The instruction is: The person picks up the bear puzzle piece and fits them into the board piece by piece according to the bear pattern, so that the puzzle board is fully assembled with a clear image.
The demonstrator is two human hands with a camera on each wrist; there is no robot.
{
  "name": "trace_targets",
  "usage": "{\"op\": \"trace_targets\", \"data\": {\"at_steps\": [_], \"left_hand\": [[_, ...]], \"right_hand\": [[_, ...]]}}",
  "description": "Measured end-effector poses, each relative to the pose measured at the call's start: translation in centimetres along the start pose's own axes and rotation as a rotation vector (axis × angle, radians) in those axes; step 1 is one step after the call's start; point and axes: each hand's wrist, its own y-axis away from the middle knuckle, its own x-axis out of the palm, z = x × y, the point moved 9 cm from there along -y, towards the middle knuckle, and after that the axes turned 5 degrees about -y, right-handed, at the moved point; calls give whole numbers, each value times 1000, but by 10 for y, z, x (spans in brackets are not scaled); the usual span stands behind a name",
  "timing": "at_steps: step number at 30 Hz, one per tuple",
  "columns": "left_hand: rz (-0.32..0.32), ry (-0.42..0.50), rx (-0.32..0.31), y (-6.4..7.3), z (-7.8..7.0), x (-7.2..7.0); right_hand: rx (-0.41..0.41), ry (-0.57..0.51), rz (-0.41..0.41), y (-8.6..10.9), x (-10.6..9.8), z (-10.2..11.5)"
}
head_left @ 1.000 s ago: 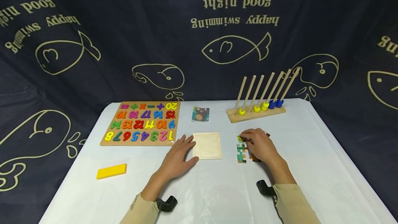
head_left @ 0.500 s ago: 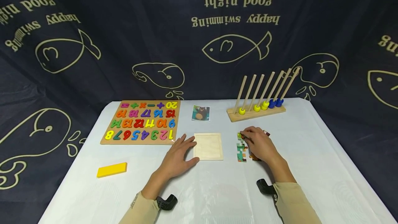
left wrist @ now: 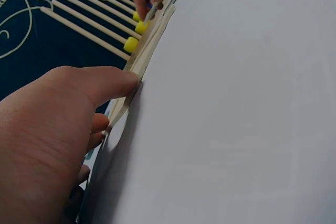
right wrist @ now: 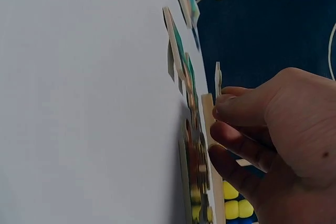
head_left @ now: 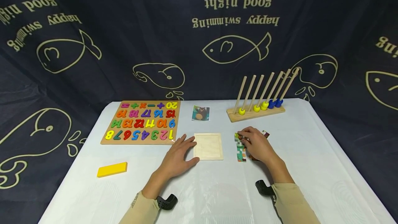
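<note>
My right hand (head_left: 258, 145) pinches a jigsaw puzzle piece (right wrist: 218, 76) between thumb and fingers; in the right wrist view the piece stands edge-on, lifted off the table. Under and beside this hand lie more puzzle pieces (head_left: 240, 155), green and brown, partly hidden by it. One dark piece (head_left: 265, 134) shows past the knuckles. My left hand (head_left: 176, 158) rests at the left edge of a square wooden puzzle frame (head_left: 208, 147), fingers spread and thumb touching its near left corner. The frame's bare inside shows, and it lies flat.
Behind the frame lies a bear picture card (head_left: 200, 113). A number board (head_left: 140, 123) is at the back left, with a yellow block (head_left: 112, 169) nearer. At the back right stands a peg abacus (head_left: 256, 111) with yellow and blue beads. A dark printed curtain (head_left: 192, 78) hangs behind the table.
My right hand has shifted slightly left with the puzzle piece in its fingers. The left hand stays at the frame, which has moved very slightly right.
</note>
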Motion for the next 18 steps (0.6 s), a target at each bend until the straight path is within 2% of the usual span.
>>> {"op": "trace_targets", "data": {"at_steps": [12,18], "left_hand": [[-11,-11,21,-1,0,1],[-11,-21,27,0,-1,1]], "right_hand": [[-71,7,53,-12,18,36],[-149,46,71,-20,31,61]]}}
